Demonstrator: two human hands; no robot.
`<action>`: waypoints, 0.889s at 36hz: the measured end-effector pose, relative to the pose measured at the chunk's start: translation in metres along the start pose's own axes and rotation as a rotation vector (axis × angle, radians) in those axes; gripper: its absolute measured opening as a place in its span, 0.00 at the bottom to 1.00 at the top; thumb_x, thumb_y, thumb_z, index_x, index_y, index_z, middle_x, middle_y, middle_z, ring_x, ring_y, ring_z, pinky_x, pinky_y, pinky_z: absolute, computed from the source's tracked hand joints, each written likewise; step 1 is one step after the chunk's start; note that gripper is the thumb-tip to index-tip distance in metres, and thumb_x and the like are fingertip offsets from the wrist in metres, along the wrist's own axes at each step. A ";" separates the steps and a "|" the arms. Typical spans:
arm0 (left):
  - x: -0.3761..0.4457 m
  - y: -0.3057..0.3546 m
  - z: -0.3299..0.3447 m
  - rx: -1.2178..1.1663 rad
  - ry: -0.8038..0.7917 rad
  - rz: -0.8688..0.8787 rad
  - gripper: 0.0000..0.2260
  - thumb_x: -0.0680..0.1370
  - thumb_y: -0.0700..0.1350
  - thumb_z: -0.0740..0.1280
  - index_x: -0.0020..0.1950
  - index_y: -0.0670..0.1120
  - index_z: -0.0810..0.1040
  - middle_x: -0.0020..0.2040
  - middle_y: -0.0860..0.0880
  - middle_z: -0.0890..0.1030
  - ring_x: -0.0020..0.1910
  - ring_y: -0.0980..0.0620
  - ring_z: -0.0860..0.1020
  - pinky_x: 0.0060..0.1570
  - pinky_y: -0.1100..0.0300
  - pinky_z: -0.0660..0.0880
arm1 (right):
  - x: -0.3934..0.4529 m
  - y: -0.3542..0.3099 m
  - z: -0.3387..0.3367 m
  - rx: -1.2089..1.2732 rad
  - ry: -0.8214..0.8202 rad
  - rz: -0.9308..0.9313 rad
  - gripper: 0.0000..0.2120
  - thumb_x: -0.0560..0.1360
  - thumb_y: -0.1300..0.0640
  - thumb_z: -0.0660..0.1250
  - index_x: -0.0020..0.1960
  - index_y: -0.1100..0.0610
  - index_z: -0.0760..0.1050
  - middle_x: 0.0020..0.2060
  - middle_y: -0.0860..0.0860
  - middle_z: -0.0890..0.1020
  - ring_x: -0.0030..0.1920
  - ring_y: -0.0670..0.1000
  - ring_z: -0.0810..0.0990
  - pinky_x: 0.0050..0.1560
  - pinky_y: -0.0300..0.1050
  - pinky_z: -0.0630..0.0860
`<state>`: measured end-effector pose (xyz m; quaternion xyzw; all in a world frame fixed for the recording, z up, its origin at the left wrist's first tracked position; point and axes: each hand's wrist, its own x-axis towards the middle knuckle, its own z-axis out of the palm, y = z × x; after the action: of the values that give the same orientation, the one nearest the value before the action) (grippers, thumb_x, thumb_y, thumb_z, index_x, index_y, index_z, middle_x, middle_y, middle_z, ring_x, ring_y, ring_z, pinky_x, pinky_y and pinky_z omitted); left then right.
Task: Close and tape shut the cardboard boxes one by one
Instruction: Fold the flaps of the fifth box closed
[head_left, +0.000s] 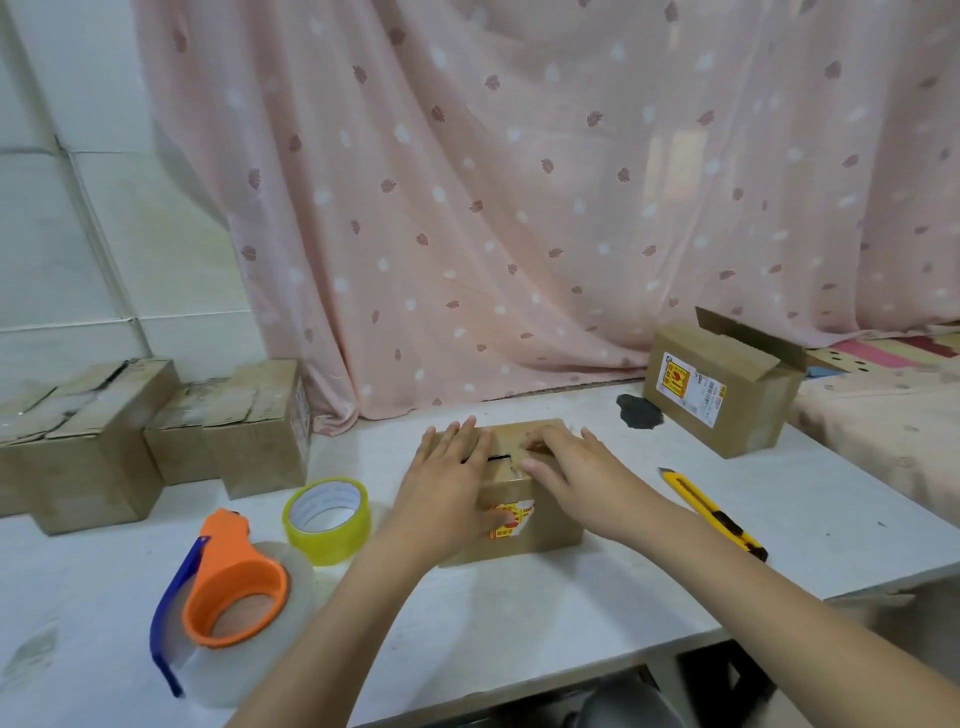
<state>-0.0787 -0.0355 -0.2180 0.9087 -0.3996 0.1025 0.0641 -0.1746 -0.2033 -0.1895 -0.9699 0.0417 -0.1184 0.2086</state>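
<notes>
Both hands, left hand (447, 478) and right hand (566, 470), press flat, fingers extended, on the cardboard box (540, 525) flaps; seam apparently untaped, so the tape dispenser (228, 587) likely comes next.

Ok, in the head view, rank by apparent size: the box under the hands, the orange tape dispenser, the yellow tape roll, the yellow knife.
1. Tape dispenser, though nearness to the camera enlarges it.
2. Box, partly covered by both hands, so it is close to the dispenser.
3. Yellow tape roll.
4. Knife, long but thin.

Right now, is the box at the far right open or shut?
Open: the far right box has a flap standing up at its top.
</notes>
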 end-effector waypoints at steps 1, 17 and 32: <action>-0.001 0.001 -0.001 -0.024 0.023 0.009 0.43 0.75 0.67 0.65 0.82 0.50 0.50 0.82 0.47 0.46 0.81 0.48 0.44 0.78 0.50 0.39 | -0.001 0.000 -0.002 -0.033 -0.011 -0.013 0.16 0.84 0.45 0.56 0.66 0.52 0.71 0.63 0.47 0.78 0.63 0.51 0.75 0.78 0.49 0.51; -0.002 0.007 -0.033 -0.221 0.011 -0.065 0.27 0.72 0.59 0.74 0.68 0.55 0.71 0.63 0.55 0.66 0.67 0.53 0.62 0.65 0.56 0.52 | 0.003 -0.007 -0.023 0.077 0.005 0.018 0.30 0.70 0.48 0.78 0.70 0.49 0.75 0.65 0.46 0.79 0.64 0.45 0.75 0.55 0.34 0.67; 0.001 0.004 -0.031 -0.281 0.001 0.006 0.24 0.74 0.55 0.73 0.65 0.53 0.67 0.60 0.57 0.66 0.65 0.56 0.63 0.60 0.59 0.52 | 0.000 -0.001 -0.014 0.135 0.014 -0.002 0.25 0.75 0.50 0.74 0.70 0.48 0.75 0.65 0.44 0.79 0.64 0.44 0.74 0.57 0.32 0.66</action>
<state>-0.0852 -0.0330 -0.1877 0.8895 -0.4126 0.0461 0.1909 -0.1781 -0.2079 -0.1765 -0.9528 0.0341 -0.1280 0.2732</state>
